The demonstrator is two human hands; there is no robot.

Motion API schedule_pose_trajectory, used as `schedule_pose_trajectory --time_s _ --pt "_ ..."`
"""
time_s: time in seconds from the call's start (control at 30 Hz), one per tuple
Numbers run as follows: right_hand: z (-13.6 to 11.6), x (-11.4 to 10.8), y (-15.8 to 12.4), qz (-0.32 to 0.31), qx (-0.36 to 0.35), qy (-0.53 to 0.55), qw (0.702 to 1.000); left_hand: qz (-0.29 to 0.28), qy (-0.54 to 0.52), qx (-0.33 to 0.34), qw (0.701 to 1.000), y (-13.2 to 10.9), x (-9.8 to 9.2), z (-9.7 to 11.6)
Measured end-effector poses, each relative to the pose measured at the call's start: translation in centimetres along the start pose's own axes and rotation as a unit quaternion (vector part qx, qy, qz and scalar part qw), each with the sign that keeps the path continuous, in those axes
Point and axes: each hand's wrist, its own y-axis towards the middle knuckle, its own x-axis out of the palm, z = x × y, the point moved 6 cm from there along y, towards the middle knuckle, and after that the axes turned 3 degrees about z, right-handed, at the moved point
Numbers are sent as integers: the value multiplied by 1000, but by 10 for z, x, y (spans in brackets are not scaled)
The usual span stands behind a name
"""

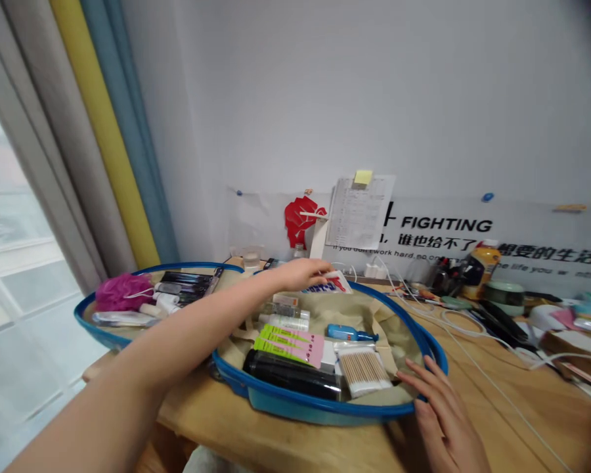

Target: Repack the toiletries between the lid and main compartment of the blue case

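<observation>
On the wooden desk lies an open blue-rimmed case [320,412] with a beige lining. My left hand [305,273] reaches across to its far edge, fingers bent over a white packet [339,282] with blue lettering and a red figure. My right hand [448,410] is at the near right rim, fingers spread and reaching over it, with nothing held. Inside the case are a pack of cotton swabs [363,369], a small blue bottle [350,333], green-and-pink sachets [290,344], a black cylindrical item [293,376] and a white tube [284,322].
The case's other half holds a magenta bath puff [123,292] and dark slim items [190,282]. White cables [453,326], a yellow-and-black bottle [480,269] and a lidded jar [505,297] crowd the desk's right. Curtains [121,131] and a window stand left; a banner [443,226] hangs behind.
</observation>
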Motion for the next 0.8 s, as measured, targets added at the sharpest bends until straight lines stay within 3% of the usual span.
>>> schedule_pose_trajectory --time_s 0.17,0.33,0.6,0.8 --pt "-7 -3 1 6 -7 -5 1000 -104 29 26 994 52 68 8" --pt "-7 -2 -1 -9 3 -8 1000 -184 56 13 981 76 109 8" --pt "-9 -1 -2 -7 7 -8 1000 -249 67 12 966 85 140 15" --pt "-5 1 -3 -6 13 -3 1000 -215 122 -29 969 80 133 14"
